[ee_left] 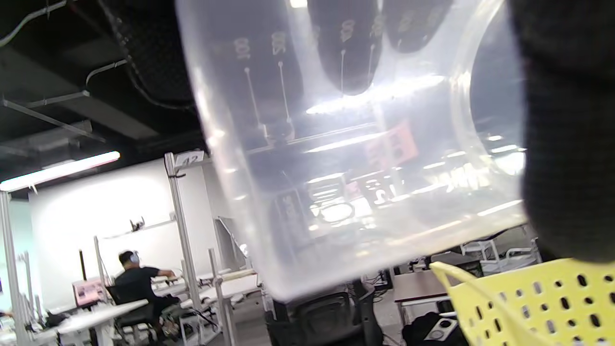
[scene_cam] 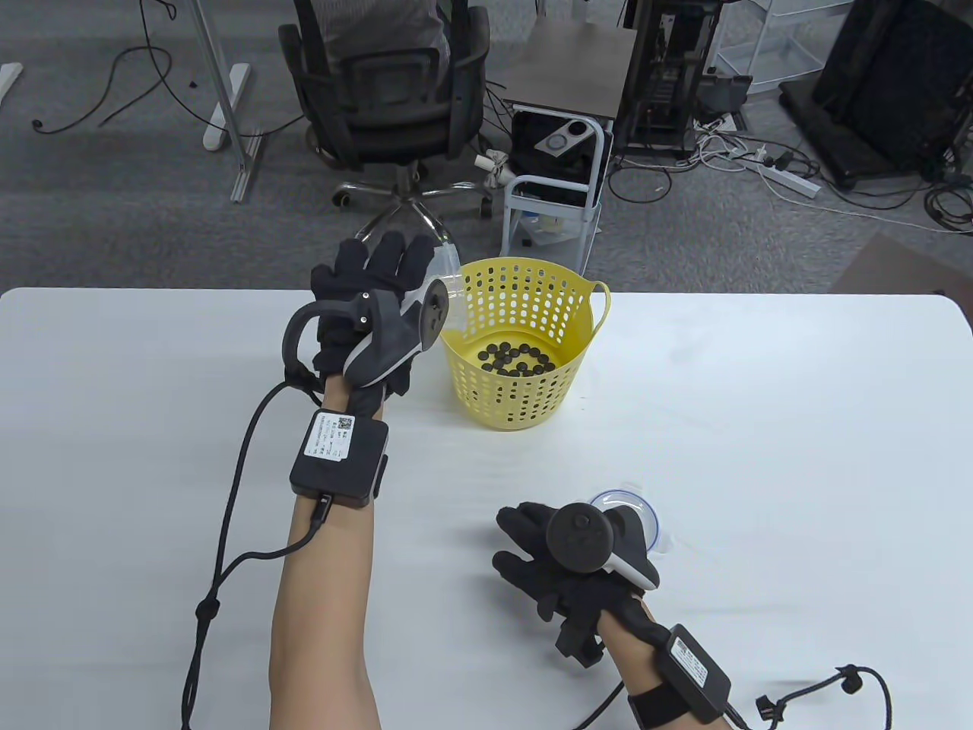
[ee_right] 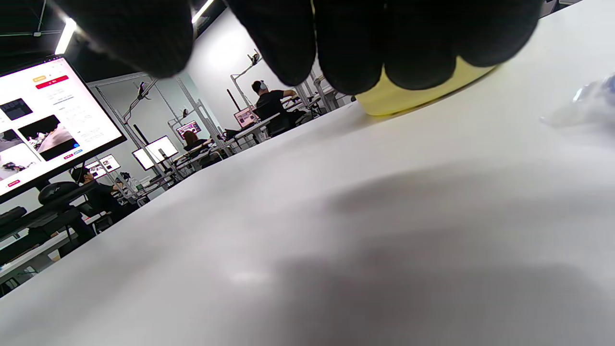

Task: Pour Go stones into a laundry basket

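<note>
A yellow perforated laundry basket (scene_cam: 524, 304) stands on the white table (scene_cam: 760, 426) and holds several black Go stones (scene_cam: 517, 360) on its bottom. My left hand (scene_cam: 365, 304) grips a clear plastic measuring cup (scene_cam: 448, 277) tipped over the basket's left rim. In the left wrist view the cup (ee_left: 355, 144) looks empty, with the basket's rim (ee_left: 528, 298) below it. My right hand (scene_cam: 555, 555) rests low over the table near the front, fingers spread, holding nothing. The basket's base (ee_right: 408, 96) shows beyond its fingers (ee_right: 346, 43).
A clear round lid (scene_cam: 635, 509) lies on the table just behind my right hand. An office chair (scene_cam: 388, 99) and a small cart (scene_cam: 562, 160) stand on the floor beyond the table's far edge.
</note>
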Available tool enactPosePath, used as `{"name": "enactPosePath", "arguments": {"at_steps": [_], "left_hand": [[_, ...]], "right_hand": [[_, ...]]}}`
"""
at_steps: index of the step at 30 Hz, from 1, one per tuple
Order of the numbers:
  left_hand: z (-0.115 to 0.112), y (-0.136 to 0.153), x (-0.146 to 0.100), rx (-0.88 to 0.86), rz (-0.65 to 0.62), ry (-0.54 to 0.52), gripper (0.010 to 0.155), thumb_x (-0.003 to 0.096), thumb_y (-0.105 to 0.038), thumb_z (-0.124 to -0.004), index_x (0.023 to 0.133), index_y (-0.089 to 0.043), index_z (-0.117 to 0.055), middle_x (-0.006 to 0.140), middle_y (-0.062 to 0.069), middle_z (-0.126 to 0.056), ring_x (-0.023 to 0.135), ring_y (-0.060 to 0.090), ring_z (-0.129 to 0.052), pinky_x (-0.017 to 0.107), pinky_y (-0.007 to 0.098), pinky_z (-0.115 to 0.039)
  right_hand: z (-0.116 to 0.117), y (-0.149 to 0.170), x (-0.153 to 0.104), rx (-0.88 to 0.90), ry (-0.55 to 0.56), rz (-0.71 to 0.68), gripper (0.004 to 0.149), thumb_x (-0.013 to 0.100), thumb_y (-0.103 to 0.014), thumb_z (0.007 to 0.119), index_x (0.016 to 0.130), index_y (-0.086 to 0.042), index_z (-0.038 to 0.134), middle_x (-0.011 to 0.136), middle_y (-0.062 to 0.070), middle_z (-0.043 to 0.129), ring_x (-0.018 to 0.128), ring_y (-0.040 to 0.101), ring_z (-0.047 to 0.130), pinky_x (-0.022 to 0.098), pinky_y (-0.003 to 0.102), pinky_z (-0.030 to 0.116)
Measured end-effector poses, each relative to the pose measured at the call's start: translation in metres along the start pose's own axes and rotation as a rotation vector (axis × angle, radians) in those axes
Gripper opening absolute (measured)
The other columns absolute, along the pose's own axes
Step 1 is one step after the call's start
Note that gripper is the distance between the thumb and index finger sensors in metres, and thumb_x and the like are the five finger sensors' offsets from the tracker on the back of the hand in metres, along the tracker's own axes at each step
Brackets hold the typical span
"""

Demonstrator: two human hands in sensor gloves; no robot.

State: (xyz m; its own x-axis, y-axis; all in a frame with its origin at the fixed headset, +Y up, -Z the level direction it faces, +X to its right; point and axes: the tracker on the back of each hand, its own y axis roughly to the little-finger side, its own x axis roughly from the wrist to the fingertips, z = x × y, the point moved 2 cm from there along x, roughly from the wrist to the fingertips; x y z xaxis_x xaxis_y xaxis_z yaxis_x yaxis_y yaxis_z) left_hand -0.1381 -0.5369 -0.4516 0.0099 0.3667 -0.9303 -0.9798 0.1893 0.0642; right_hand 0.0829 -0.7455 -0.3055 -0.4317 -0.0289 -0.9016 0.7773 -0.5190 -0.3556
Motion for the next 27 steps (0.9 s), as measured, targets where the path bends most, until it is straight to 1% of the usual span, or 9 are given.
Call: {"name": "enactPosePath", "arguments": {"at_steps": [5, 8, 11, 19, 23, 25, 27], "left_hand": [[0.002, 0.013, -0.008, -0.206, 0.026, 0.001, 0.124, 0.0085, -0.075, -0.112, 0.106, -0.048, -0.04, 0.117, -0.018, -0.061, 0.103, 0.029, -0.084, 0.065, 0.061, -0.081], [0.003, 0.023, -0.021, -0.361, 0.04, -0.002, 0.124, 0.0092, -0.076, -0.111, 0.107, -0.045, -0.04, 0.117, -0.015, -0.061, 0.102, 0.03, -0.086, 0.064, 0.062, -0.081], [0.002, 0.033, -0.037, -0.467, 0.046, -0.005, 0.124, 0.0102, -0.078, -0.109, 0.107, -0.044, -0.039, 0.117, -0.014, -0.062, 0.101, 0.03, -0.087, 0.063, 0.061, -0.082], [-0.017, 0.068, -0.099, -0.761, 0.101, 0.022, 0.123, 0.0125, -0.079, -0.107, 0.108, -0.041, -0.039, 0.117, -0.012, -0.061, 0.1, 0.032, -0.087, 0.062, 0.061, -0.081], [-0.039, 0.082, -0.136, -0.844, 0.146, 0.033, 0.123, 0.0137, -0.08, -0.106, 0.108, -0.041, -0.037, 0.117, -0.011, -0.06, 0.1, 0.032, -0.086, 0.062, 0.06, -0.081], [-0.05, 0.086, -0.153, -0.884, 0.16, 0.038, 0.123, 0.0139, -0.08, -0.106, 0.108, -0.04, -0.037, 0.117, -0.011, -0.06, 0.1, 0.032, -0.086, 0.062, 0.06, -0.081], [-0.064, 0.087, -0.172, -0.91, 0.172, 0.065, 0.123, 0.0142, -0.08, -0.105, 0.108, -0.04, -0.037, 0.117, -0.011, -0.059, 0.101, 0.032, -0.085, 0.063, 0.06, -0.08]], "right_hand": [[0.0, -0.001, 0.0, -0.008, 0.002, -0.007, 0.069, 0.046, -0.056, 0.081, 0.101, -0.015, 0.071, 0.105, 0.024, 0.071, 0.088, 0.057, 0.073, 0.061, 0.066, 0.065], [0.0, 0.0, 0.0, -0.002, 0.003, -0.004, 0.069, 0.046, -0.056, 0.08, 0.101, -0.015, 0.071, 0.105, 0.024, 0.071, 0.088, 0.057, 0.073, 0.061, 0.066, 0.065], [-0.001, 0.001, 0.0, 0.006, 0.006, 0.002, 0.07, 0.046, -0.056, 0.081, 0.101, -0.015, 0.07, 0.105, 0.024, 0.071, 0.088, 0.057, 0.073, 0.061, 0.066, 0.065], [0.001, 0.002, -0.001, 0.011, 0.005, -0.003, 0.071, 0.046, -0.057, 0.08, 0.102, -0.014, 0.068, 0.105, 0.024, 0.071, 0.088, 0.057, 0.074, 0.061, 0.066, 0.066], [0.002, 0.003, -0.001, 0.03, 0.004, 0.0, 0.072, 0.046, -0.057, 0.079, 0.102, -0.013, 0.067, 0.104, 0.024, 0.071, 0.087, 0.057, 0.074, 0.061, 0.066, 0.066], [0.003, 0.005, -0.001, 0.038, 0.0, 0.005, 0.073, 0.046, -0.057, 0.079, 0.103, -0.013, 0.066, 0.104, 0.024, 0.071, 0.087, 0.057, 0.074, 0.061, 0.066, 0.066], [0.003, 0.006, -0.001, 0.042, 0.006, 0.006, 0.073, 0.046, -0.057, 0.079, 0.103, -0.013, 0.065, 0.104, 0.024, 0.072, 0.087, 0.057, 0.074, 0.061, 0.066, 0.066]]}}
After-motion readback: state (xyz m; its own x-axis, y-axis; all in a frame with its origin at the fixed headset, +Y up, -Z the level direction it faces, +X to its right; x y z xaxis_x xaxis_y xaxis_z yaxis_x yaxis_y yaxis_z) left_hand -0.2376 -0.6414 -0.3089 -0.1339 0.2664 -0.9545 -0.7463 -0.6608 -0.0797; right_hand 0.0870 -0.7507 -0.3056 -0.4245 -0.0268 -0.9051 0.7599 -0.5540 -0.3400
